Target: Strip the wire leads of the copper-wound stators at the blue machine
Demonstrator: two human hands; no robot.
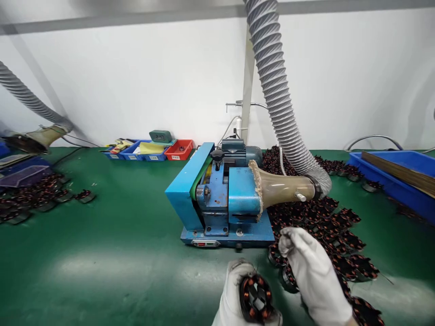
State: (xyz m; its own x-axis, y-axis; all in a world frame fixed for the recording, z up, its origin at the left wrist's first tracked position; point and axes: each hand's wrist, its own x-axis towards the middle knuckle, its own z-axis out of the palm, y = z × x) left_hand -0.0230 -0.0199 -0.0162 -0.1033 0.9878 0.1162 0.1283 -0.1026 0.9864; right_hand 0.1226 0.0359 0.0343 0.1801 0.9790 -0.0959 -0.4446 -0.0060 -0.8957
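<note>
My left hand, in a white glove, is wrapped round a black ring-shaped part with copper windings at the bottom centre. The open middle of this part faces the camera. To its right, my right hand, gloved too, has its fingers curled together above the pile of similar wound parts. Whatever lies between those fingertips, if anything, is too small to make out. Just beyond both hands stands a blue belt machine with a translucent funnel on its right side.
A grey ribbed hose comes down to the funnel. Small blue trays and a red tray stand at the back left. A blue bin is at the right. More wound parts lie at the far left on the green table.
</note>
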